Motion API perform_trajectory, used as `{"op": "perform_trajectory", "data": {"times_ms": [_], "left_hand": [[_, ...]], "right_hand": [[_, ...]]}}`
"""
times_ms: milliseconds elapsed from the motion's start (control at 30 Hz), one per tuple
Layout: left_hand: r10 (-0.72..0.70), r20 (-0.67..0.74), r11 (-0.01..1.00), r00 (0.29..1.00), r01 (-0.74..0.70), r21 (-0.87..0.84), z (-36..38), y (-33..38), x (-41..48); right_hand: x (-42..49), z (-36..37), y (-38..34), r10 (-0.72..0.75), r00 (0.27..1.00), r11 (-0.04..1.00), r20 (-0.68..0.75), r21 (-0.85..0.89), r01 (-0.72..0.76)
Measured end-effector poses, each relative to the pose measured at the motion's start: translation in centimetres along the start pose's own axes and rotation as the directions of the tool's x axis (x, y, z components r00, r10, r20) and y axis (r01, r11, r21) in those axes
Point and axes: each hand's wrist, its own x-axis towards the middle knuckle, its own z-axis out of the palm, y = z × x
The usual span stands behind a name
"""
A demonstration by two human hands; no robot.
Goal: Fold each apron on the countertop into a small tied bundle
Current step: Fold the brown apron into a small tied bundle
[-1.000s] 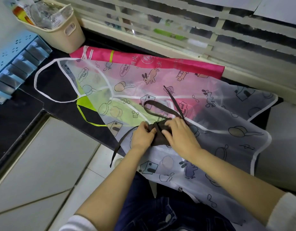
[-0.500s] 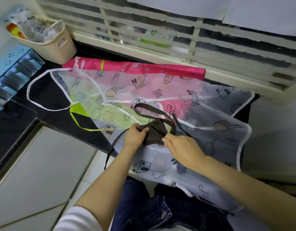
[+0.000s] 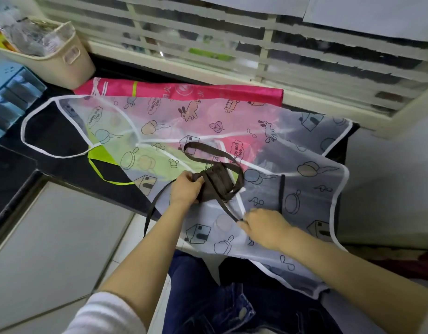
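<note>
1. Brown bundle (image 3: 215, 186): a small folded apron, lying on the clear printed apron (image 3: 292, 189) spread over the black surface (image 3: 51, 165).
2. Left hand (image 3: 185, 189): at the bundle's left end, fingers (image 3: 197, 180) curled round it, gripping.
3. Right hand (image 3: 263, 229): below-right of the bundle, fingers (image 3: 244, 219) pinching the brown strap (image 3: 222, 206), which runs taut from the bundle.
4. Strap loop (image 3: 201, 150): just behind the bundle.
5. Loose strap end (image 3: 155, 206): left of the bundle, hanging off the surface edge.
6. Pink apron (image 3: 208, 91): flat, well behind the bundle.
7. Green apron (image 3: 150, 162): under the clear one, left of the bundle.
8. Basket (image 3: 70, 66): far behind-left of the bundle.
</note>
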Motion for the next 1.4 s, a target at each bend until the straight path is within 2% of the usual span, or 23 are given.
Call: {"op": "perform_trajectory", "data": {"times_ms": [100,200,267,333,433,500,633,700,767,833,900,1000,1067,1133,1200,1333,1400], "left_hand": [[0.006,-0.003,1.000,1.000,-0.006,0.007,0.0,-0.1,0.0],[0.021,-0.014,1.000,1.000,-0.021,0.019,0.0,-0.3,0.0],[0.030,-0.017,0.999,0.999,-0.029,0.035,0.0,-0.4,0.0],[0.030,-0.018,0.999,0.999,-0.030,0.032,0.0,-0.6,0.0],[0.029,-0.023,0.999,0.999,-0.028,0.023,0.0,-0.8,-0.1],[0.046,-0.024,0.999,0.999,-0.045,0.023,0.0,-0.7,0.0],[0.052,0.059,0.997,0.997,-0.048,-0.064,-0.4,0.0,0.1],[0.056,0.089,0.998,0.994,-0.053,-0.043,-0.5,0.4,0.1],[0.091,0.093,0.991,0.991,-0.099,0.085,-0.6,0.6,0.2],[0.137,0.092,0.953,0.986,-0.156,0.260,-0.6,0.6,0.4],[0.188,0.111,0.906,0.976,-0.216,0.365,-0.7,0.7,0.6],[0.260,0.169,0.771,0.951,-0.310,0.556,-0.9,1.0,0.8],[0.285,0.225,0.691,0.932,-0.362,0.625,-1.1,1.3,0.8],[0.284,0.297,0.662,0.911,-0.411,0.626,-1.4,1.5,0.7],[0.280,0.351,0.683,0.894,-0.442,0.581,-1.8,1.5,0.3],[0.331,0.374,0.826,0.866,-0.458,0.328,-2.2,1.4,-0.6],[0.331,0.383,0.863,0.863,-0.440,0.246,-2.2,1.8,-1.0]], "right_hand": [[1.4,-2.0,-1.3,0.041,0.977,0.971,-0.207,0.238,0.010],[3.6,-3.2,-3.5,0.073,0.959,0.901,-0.274,0.430,0.055],[5.1,-3.4,-4.8,0.109,0.966,0.832,-0.235,0.554,0.041],[6.6,-3.4,-5.8,0.163,0.976,0.718,-0.143,0.696,-0.017],[8.0,-3.3,-6.3,0.153,0.988,0.474,-0.028,0.879,-0.049],[7.8,-3.4,-6.0,0.173,0.984,0.408,-0.032,0.912,-0.042],[6.2,-2.4,-4.3,0.222,0.974,0.406,-0.044,0.913,-0.051],[5.5,-1.3,-3.6,0.236,0.972,0.378,0.003,0.921,-0.095],[5.3,-0.1,-3.2,0.255,0.966,0.386,0.041,0.912,-0.141],[5.1,0.8,-3.1,0.267,0.962,0.432,0.048,0.887,-0.164],[5.1,1.4,-2.9,0.268,0.962,0.456,0.055,0.872,-0.177],[5.0,1.8,-2.9,0.282,0.957,0.468,0.068,0.861,-0.200],[5.0,2.2,-2.9,0.292,0.953,0.458,0.079,0.863,-0.212],[5.0,2.7,-2.7,0.300,0.949,0.456,0.096,0.859,-0.231],[4.9,2.9,-2.5,0.313,0.943,0.447,0.109,0.860,-0.247],[4.9,2.6,-2.2,0.328,0.939,0.445,0.107,0.859,-0.253],[4.8,2.2,-2.1,0.324,0.942,0.449,0.089,0.862,-0.235]]}}
